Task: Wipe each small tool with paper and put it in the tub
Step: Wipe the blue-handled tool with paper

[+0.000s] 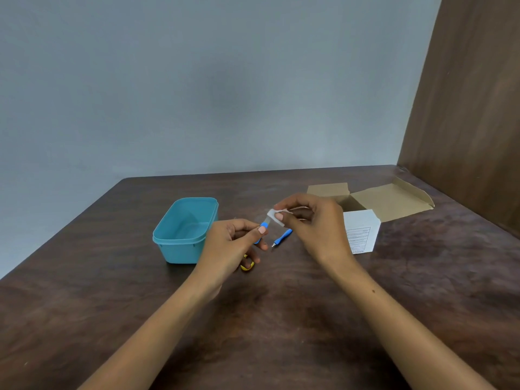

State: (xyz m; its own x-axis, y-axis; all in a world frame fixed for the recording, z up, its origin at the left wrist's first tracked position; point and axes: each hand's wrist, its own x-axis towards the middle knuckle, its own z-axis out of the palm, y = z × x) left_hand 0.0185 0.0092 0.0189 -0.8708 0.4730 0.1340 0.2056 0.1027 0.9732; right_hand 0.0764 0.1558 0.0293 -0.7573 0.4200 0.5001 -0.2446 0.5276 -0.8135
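Left hand [230, 243] pinching blue-handled tool [264, 225]; right hand [312, 223] fingers closed on paper [274, 214] around its tip, beside tub [184, 229].

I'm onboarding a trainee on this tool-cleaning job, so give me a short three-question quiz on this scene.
1. True or false: the teal tub already has a tool in it.
2. Which hand pinches the paper around the tool's tip? A) left hand B) right hand
3. Fill in: a second blue-handled tool lies on the ____.

Key:
1. False; its visible interior looks empty.
2. B; the left holds the blue handle.
3. Table, between the hands.
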